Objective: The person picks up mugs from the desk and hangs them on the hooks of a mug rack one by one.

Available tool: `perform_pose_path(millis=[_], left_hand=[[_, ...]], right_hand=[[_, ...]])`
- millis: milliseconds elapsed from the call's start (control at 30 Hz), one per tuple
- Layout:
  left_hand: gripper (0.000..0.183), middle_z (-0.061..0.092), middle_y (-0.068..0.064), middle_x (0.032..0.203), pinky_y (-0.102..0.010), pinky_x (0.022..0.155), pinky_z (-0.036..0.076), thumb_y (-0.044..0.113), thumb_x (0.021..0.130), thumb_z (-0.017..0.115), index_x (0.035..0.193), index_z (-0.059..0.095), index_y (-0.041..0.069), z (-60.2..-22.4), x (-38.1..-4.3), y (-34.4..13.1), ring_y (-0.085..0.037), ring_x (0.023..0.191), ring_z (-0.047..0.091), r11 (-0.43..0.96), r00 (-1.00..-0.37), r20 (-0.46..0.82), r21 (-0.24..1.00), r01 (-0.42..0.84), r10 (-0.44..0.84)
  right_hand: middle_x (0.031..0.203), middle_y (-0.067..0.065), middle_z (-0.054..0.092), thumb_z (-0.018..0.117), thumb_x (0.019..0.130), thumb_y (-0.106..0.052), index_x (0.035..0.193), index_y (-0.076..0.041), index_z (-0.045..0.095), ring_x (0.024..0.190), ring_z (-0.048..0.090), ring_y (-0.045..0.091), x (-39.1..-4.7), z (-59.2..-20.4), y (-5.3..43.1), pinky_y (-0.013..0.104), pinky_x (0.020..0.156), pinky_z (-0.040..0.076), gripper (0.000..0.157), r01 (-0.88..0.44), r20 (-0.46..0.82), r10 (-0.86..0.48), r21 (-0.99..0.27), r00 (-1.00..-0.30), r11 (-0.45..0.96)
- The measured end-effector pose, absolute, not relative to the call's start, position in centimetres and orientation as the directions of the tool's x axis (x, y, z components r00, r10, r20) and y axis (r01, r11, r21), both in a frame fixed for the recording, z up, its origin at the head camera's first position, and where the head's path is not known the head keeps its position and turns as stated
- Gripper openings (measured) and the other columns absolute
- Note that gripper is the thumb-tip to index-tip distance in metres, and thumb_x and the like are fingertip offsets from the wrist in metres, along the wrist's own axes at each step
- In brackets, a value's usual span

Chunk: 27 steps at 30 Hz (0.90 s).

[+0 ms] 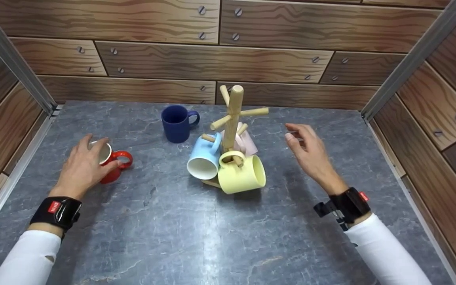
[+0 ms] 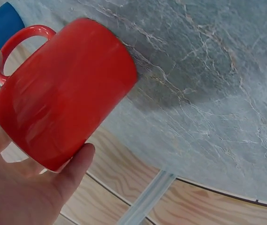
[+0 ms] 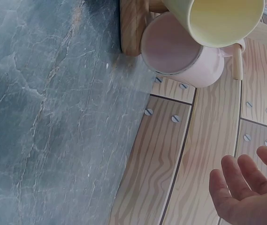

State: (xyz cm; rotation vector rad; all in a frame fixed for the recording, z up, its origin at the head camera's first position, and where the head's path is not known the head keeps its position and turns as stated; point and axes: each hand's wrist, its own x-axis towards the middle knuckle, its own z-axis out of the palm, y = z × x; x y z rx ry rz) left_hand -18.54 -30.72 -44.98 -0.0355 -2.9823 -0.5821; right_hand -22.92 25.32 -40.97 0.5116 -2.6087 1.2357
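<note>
My left hand (image 1: 81,164) is over the red mug (image 1: 111,174) with the white inside, at the left of the table. The thumb lies by the mug's handle and the other fingers reach round its rim; the left wrist view shows one fingertip (image 2: 82,157) against the rim's outer side. The mug's base is down by the tabletop. My right hand (image 1: 307,148) hovers right of the wooden mug tree (image 1: 234,107), fingers loosely bent, with nothing in it. On the tree's lower pegs hang a light blue mug (image 1: 204,152), a yellow mug (image 1: 242,178) and a pink mug (image 1: 249,144).
A dark blue mug (image 1: 175,124) stands upright behind and left of the tree, its handle to the right. The tree's upper pegs (image 1: 255,112) bear no mugs. Wood-patterned walls (image 1: 156,59) and metal posts (image 1: 414,55) enclose the grey marbled table (image 1: 164,237).
</note>
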Motion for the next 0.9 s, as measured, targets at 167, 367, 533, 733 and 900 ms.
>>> perform_pose_path(millis=[167,367,533,733,900], left_hand=[[0.070,0.041,-0.041,0.142,-0.078,0.095,0.040,0.035,0.093,0.078,0.148,0.050,0.001,-44.9,-18.5,-31.2,-0.064,0.122,0.044,0.925,-0.989,0.147,0.373,0.071,0.017],[0.066,0.049,-0.040,0.132,-0.076,0.087,0.045,0.033,0.091,0.081,0.143,0.055,0.003,-44.9,-18.6,-31.2,-0.063,0.112,0.051,0.932,-0.981,0.191,0.349,0.100,0.034],[0.065,0.050,-0.038,0.130,-0.076,0.085,0.045,0.035,0.090,0.081,0.142,0.056,0.004,-44.4,-18.5,-31.0,-0.061,0.110,0.053,0.918,-0.981,0.193,0.386,0.093,0.018],[0.065,0.053,-0.035,0.129,-0.076,0.081,0.046,0.044,0.092,0.078,0.141,0.058,0.007,-43.2,-18.4,-30.1,-0.059,0.108,0.056,0.922,-0.966,0.259,0.366,0.127,0.030],[0.062,0.058,-0.029,0.125,-0.071,0.077,0.049,0.050,0.091,0.076,0.138,0.062,0.011,-42.3,-18.6,-28.4,-0.055,0.102,0.061,0.919,-0.933,0.359,0.355,0.171,0.035]], right_hand=[[0.142,0.015,0.053,0.049,0.110,-0.040,0.148,-0.005,0.053,0.124,0.056,0.030,-23.0,-41.1,25.1,0.051,0.104,0.046,0.052,-0.391,0.325,-0.221,-0.709,-0.920,0.587],[0.142,0.015,0.053,0.049,0.110,-0.039,0.148,-0.005,0.054,0.124,0.055,0.030,-23.0,-41.1,25.0,0.050,0.103,0.046,0.051,-0.397,0.329,-0.224,-0.711,-0.917,0.581],[0.142,0.015,0.053,0.049,0.110,-0.037,0.147,-0.004,0.054,0.125,0.055,0.029,-23.1,-40.6,25.3,0.048,0.103,0.045,0.050,-0.399,0.345,-0.207,-0.712,-0.915,0.577],[0.138,0.015,0.056,0.050,0.110,-0.032,0.143,-0.002,0.058,0.120,0.058,0.027,-23.2,-40.1,25.7,0.046,0.100,0.045,0.046,-0.397,0.384,-0.150,-0.719,-0.911,0.570],[0.138,0.014,0.057,0.049,0.110,-0.033,0.143,-0.001,0.058,0.119,0.057,0.024,-23.0,-40.0,25.7,0.038,0.099,0.045,0.046,-0.384,0.374,-0.146,-0.710,-0.916,0.591]])
